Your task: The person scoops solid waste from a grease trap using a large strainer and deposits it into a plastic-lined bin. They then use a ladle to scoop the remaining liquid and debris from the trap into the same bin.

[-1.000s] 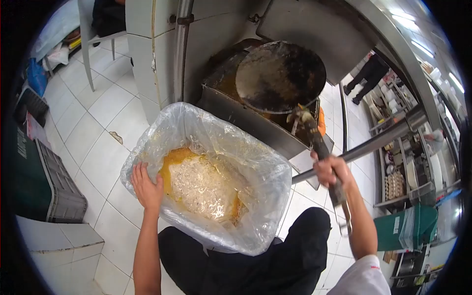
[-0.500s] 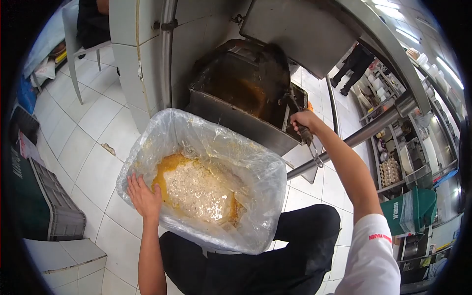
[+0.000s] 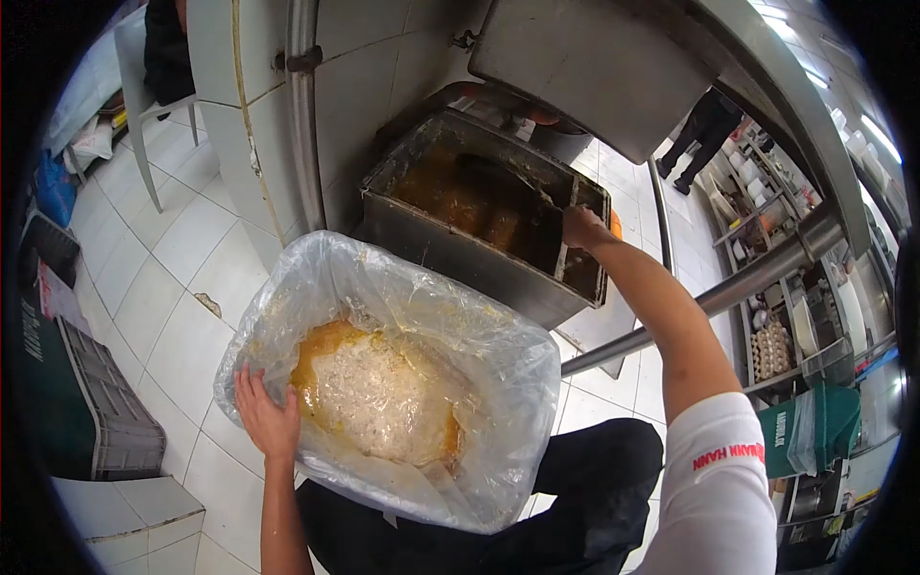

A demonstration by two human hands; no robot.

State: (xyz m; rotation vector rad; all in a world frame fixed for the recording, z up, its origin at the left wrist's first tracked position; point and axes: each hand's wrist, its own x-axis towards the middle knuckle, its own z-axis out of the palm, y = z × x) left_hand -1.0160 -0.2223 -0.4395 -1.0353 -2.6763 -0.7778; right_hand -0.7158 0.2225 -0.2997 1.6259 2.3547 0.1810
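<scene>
My right hand point(image 3: 584, 228) is closed around the handle of a dark, round-headed ladle point(image 3: 525, 176). Its head is dipped in murky brown liquid point(image 3: 450, 201) inside an open rectangular metal tank point(image 3: 470, 251), partly hidden there. Nearer to me, a tub lined with a clear plastic bag point(image 3: 498, 335) stands by my legs. In it lies a pale, lumpy, greasy mass point(image 3: 379, 393) edged with orange-yellow liquid. My left hand point(image 3: 268, 412) rests on the bag at the tub's left side, fingers stretched out and holding nothing.
A metal panel point(image 3: 585, 72) leans above the tank, and a metal rail point(image 3: 671, 331) crosses at the right. Tiled wall point(image 3: 216, 144) rises at the left. Green crates point(image 3: 72, 393) stand left, stocked shelves point(image 3: 767, 316) right. A person in dark trousers point(image 3: 704, 129) stands farther back.
My right hand has lowered the ladle from above the tank, and its head now sits in the liquid. My left hand stays on the bag's edge. The view has shifted slightly.
</scene>
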